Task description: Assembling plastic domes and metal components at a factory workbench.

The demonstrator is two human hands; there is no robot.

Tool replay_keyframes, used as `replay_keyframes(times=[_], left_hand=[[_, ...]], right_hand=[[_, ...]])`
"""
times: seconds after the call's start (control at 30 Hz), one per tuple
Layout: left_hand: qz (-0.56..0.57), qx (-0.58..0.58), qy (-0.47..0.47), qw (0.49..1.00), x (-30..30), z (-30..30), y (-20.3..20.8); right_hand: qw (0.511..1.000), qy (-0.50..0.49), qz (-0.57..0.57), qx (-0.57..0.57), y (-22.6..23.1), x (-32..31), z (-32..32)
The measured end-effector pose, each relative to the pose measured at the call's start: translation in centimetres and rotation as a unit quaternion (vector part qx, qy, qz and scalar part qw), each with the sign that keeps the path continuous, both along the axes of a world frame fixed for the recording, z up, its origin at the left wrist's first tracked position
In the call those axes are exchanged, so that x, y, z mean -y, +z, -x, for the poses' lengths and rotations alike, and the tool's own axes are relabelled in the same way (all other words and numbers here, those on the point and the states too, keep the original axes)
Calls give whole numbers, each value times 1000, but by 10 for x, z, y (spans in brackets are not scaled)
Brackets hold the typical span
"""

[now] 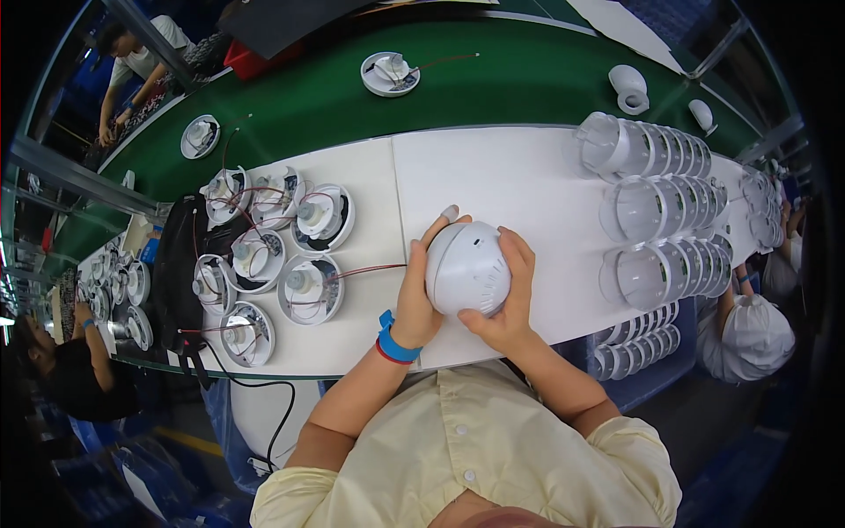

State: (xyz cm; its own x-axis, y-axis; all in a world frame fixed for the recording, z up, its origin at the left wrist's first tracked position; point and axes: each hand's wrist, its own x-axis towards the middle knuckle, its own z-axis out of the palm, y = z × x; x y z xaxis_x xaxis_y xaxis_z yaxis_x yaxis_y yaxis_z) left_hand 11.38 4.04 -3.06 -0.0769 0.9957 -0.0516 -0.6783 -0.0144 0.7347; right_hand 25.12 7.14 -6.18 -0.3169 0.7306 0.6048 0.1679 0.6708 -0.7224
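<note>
Gripping a white rounded housing (pixel 465 275) from opposite sides, the left hand (pixel 421 306) and the right hand (pixel 514 308) were both closed about its shell, which lay between the palms, over the white tabletop (pixel 493 176). The step in hand appeared to be handling or inspecting the housing; a next move would probably call for an even two-handed hold on the smooth curve. A small slot (pixel 476 242) and a group of vents (pixel 495 276) marked the shell, but no brand, label or writing could be read on it. Red wires (pixel 378 267) ran from an open round unit (pixel 317 292) toward the left hand, where their end could not be traced. Nested clear cups (pixel 651 275) formed rows at right. Farther off, a green surface (pixel 502 97) bore another open unit (pixel 387 79) and a white elbow-shaped piece (pixel 628 81).
</note>
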Motion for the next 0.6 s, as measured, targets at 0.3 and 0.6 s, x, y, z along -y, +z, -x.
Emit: replay_keyframes(times=[0.3,0.6], left_hand=[[53,43,-1,998,8,-1,2],[260,103,-148,949,-21,43,24]], right_hand=[[999,19,-13,34,11,3,-3],[860,187,472,44,62,-44,-8]])
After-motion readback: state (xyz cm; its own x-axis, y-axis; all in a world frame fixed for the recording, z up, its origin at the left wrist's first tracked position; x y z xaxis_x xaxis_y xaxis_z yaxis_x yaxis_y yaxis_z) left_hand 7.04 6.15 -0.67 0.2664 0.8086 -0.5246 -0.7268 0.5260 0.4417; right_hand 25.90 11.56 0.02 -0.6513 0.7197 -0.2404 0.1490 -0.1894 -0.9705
